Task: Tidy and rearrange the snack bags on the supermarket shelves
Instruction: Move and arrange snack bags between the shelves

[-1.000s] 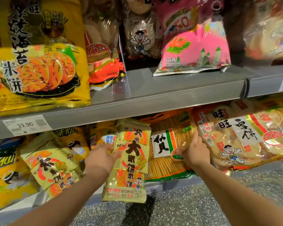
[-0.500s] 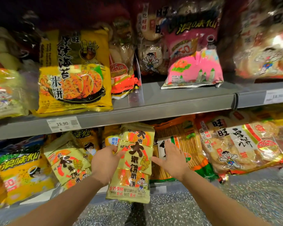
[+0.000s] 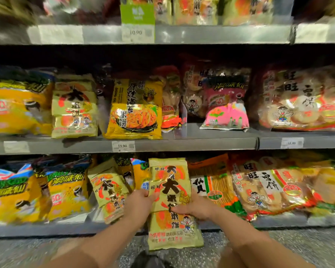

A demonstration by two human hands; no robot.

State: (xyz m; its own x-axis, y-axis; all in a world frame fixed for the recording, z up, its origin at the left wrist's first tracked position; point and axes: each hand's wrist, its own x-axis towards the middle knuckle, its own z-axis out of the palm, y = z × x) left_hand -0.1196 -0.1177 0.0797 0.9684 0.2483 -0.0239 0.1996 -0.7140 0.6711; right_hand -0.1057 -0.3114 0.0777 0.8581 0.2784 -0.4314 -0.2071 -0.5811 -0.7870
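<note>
Left hand [image 3: 138,205] grips the bag's [image 3: 169,172] left edge, and right hand [image 3: 196,207] wraps its right side, fingers curled across the front. Both are clamped on it! The bag stands upright before the bottom shelf [image 3: 46,229], its foot hanging past the lip, between a tilted twin bag [image 3: 108,192] and an orange bag [image 3: 215,182].

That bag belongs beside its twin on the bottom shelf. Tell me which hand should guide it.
Left, probably: left hand grips the bag by the edge nearest its twin; right hand holds the far side.
</note>
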